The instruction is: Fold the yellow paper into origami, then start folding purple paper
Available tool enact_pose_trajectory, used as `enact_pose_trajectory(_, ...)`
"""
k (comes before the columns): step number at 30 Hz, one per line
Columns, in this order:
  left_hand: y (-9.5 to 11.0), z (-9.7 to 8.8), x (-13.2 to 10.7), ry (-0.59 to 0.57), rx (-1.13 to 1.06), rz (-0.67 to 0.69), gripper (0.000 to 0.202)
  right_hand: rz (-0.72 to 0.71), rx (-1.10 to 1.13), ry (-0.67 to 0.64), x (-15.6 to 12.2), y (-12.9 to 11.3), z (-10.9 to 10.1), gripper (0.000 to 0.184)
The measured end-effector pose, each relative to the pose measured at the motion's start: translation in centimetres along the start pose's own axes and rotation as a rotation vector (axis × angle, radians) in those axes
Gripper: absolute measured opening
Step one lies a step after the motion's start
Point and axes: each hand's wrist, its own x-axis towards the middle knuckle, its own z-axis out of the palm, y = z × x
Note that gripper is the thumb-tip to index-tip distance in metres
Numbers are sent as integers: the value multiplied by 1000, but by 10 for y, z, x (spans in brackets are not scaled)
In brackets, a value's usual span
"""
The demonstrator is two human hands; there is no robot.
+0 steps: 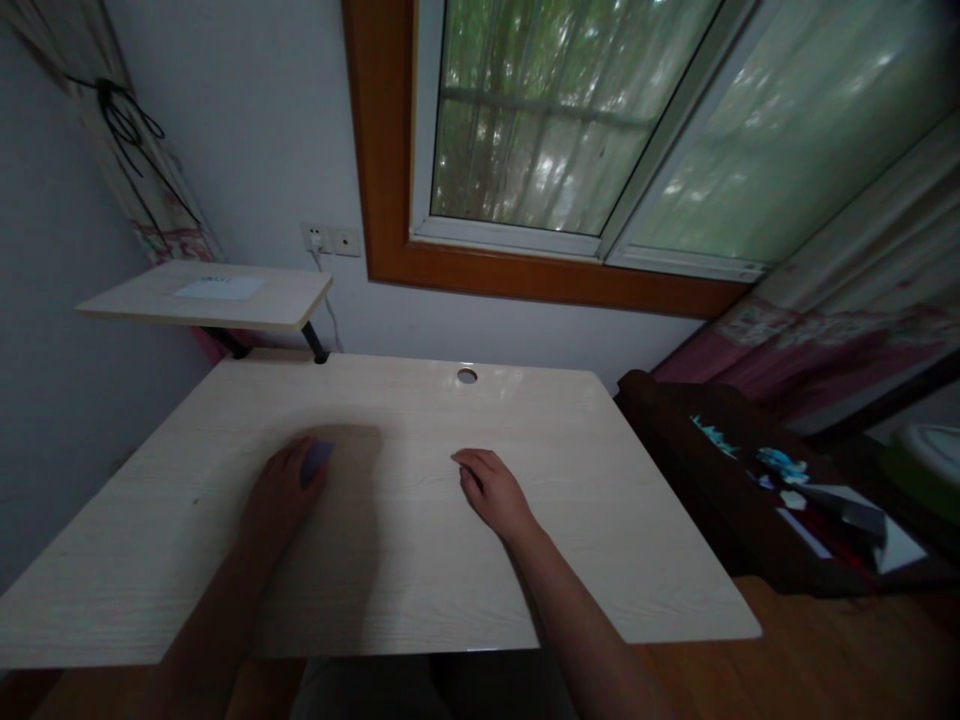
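Note:
On the left part of the pale wooden desk (420,590), my left hand (281,495) is wrapped round a small bluish-purple piece (316,461). Only one angular end of it shows past my fingers, so its kind is hard to make out in the dim light. My right hand (491,490) rests on the desktop to the right of the middle, fingers bent and drawn together, thumb tucked below them. Nothing shows in it. A wide gap of bare desktop lies between the two hands.
A raised shelf (285,308) with a paper label (219,288) stands at the back left. A round cable hole (467,376) lies near the back edge. To the right, a dark brown covered surface (675,430) holds crumpled blue bits (781,465) and papers.

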Motion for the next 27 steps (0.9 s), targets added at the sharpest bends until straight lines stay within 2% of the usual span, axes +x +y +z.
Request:
enact_pose_trajectory(12, -1, 0, 1, -14, -45, -50, 53, -5, -9, -4, 0, 1, 0, 35)
enact_pose_trajectory(20, 0, -3, 0, -9, -47, -23, 50, -5, -15, 7, -1, 3, 2, 35)
enact_pose_trajectory(27, 1, -2, 0, 27, 25, 64, 47, -6, -19, 14, -2, 5, 4, 34)
